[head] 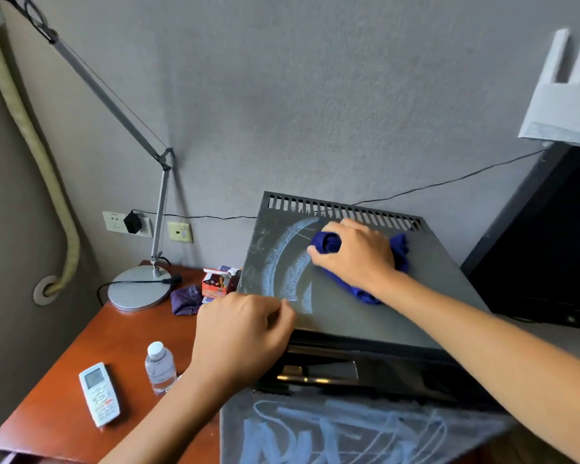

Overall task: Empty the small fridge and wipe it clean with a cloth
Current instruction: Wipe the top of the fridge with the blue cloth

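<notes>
The small black fridge [426, 283] stands against the grey wall, seen from above, its dusty grey top streaked with curved wipe marks. My right hand [355, 252] grips a bunched blue cloth [400, 251] and presses it on the back part of the top, near the vent slots. My left hand [245, 333] rests on the front left corner of the top with its fingers loosely curled, holding nothing. The fridge door's upper edge shows below the top. The inside of the fridge is hidden.
A red-brown desk [61, 380] at left carries a lamp base [138, 291], a water bottle [159, 366], a white remote [99, 393], a purple bag [186, 299] and a small orange box [216, 283]. A black TV [556, 242] stands at right.
</notes>
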Action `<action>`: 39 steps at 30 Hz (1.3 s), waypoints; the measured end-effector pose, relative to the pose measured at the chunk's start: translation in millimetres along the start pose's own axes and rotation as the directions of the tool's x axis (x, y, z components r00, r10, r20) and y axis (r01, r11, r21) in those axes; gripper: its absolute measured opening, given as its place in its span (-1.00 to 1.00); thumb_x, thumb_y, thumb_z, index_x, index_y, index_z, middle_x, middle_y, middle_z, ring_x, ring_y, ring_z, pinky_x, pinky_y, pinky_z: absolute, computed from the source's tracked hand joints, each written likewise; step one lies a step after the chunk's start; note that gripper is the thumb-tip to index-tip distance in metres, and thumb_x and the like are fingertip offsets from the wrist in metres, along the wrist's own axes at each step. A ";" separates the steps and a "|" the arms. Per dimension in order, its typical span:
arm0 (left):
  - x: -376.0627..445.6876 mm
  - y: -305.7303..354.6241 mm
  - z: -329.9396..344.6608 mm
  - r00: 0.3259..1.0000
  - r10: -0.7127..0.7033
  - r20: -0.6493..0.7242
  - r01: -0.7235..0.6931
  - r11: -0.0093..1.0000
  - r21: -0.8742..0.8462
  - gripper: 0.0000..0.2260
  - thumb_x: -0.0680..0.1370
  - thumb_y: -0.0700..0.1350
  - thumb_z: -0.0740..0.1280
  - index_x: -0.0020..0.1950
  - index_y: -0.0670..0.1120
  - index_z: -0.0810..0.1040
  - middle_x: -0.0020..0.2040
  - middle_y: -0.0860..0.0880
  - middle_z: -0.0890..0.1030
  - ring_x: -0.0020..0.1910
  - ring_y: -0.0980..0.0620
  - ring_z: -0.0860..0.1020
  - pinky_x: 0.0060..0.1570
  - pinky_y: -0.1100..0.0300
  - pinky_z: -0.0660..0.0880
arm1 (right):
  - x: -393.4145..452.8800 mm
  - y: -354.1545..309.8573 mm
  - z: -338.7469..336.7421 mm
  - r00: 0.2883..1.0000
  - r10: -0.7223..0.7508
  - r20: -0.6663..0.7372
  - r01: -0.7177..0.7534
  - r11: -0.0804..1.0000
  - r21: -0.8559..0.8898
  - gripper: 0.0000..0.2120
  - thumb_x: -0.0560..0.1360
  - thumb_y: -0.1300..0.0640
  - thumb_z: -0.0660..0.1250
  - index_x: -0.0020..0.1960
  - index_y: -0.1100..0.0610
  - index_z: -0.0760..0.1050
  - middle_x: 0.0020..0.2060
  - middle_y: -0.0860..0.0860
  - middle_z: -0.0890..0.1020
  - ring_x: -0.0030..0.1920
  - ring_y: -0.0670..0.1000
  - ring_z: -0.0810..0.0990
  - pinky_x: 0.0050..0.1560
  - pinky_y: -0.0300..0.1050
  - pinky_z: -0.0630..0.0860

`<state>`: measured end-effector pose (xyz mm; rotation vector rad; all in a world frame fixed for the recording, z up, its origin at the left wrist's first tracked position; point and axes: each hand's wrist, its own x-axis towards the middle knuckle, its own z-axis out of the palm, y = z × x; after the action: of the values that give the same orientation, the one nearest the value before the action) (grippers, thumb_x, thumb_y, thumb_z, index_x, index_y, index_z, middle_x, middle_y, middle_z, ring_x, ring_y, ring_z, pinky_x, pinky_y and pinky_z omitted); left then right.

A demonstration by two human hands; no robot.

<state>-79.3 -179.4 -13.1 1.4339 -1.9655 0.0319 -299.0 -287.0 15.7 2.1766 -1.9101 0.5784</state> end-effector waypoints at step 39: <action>-6.5 -16.2 -9.9 0.963 0.266 0.052 -0.254 0.952 -0.172 -0.62 0.49 0.06 0.29 -0.39 -0.10 0.24 -0.49 -0.03 0.34 -0.49 -0.06 0.33 -0.53 0.06 0.30 | -6.2 -30.0 3.1 0.998 -0.054 -0.013 0.055 0.997 0.060 -0.58 0.33 -0.41 0.31 0.03 -0.17 0.57 -0.14 -0.13 0.54 -0.09 0.05 0.63 -0.13 -0.08 0.52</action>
<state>-59.5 -176.3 -15.1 1.0786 -2.1538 -0.0643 -269.6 -278.0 13.8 2.2494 -1.8445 0.6457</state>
